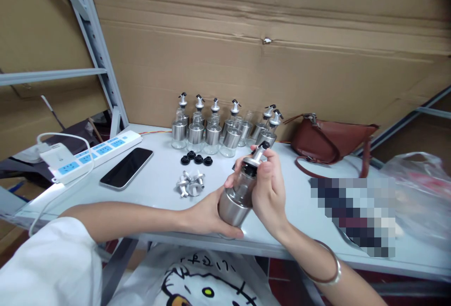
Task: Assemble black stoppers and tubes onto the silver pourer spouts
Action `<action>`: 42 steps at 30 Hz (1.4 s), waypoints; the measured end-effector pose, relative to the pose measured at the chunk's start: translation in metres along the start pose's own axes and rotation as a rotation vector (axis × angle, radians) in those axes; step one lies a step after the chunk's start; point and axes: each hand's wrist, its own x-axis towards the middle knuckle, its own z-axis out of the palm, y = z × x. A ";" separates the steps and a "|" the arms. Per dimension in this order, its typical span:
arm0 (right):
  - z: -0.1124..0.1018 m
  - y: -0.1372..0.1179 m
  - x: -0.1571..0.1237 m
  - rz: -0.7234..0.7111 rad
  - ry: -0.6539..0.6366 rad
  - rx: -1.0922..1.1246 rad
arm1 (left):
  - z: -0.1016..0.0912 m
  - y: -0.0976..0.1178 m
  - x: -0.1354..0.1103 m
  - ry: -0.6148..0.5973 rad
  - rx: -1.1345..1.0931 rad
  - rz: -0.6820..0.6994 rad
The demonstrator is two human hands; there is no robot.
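A glass oil bottle (237, 207) with a steel sleeve stands tilted at the table's front edge. My left hand (207, 212) wraps round its lower body. Up at the neck, my right hand (269, 188) is closed on the silver pour spout (255, 158) with its black tip, which sits in the bottle's mouth. Beyond the left hand lies a small pile of silver spout parts (191, 184). Several black stoppers (198, 159) are grouped just behind that pile. At the back stand rows of similar bottles (213, 134), some with spouts on and some without.
On the left are a white power strip (102, 153) with a plugged-in cable and a black-screened phone (127, 168). A brown handbag (329, 139) rests at the back right, near a clear plastic bag (419, 193) and a blurred-out item (355, 216). Cardboard (246, 71) walls the back.
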 end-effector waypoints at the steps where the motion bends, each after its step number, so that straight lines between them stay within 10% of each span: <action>1: 0.000 -0.001 0.001 0.011 0.011 -0.006 | 0.000 0.001 0.000 -0.003 -0.001 0.011; 8: -0.004 -0.023 0.016 -0.099 0.084 -0.057 | 0.000 -0.003 -0.003 0.007 0.056 0.106; 15: -0.039 -0.030 0.095 -0.568 0.366 -0.155 | -0.003 -0.014 -0.003 0.053 0.018 -0.033; 28: -0.079 0.084 0.176 -0.330 0.529 -0.475 | 0.001 0.002 -0.003 0.010 0.129 -0.158; 37: -0.093 0.110 0.179 -0.333 0.491 -0.545 | 0.000 -0.003 -0.001 0.012 0.102 -0.119; 42: -0.092 0.095 0.167 -0.607 0.402 -0.694 | 0.001 0.001 -0.001 0.029 0.083 -0.131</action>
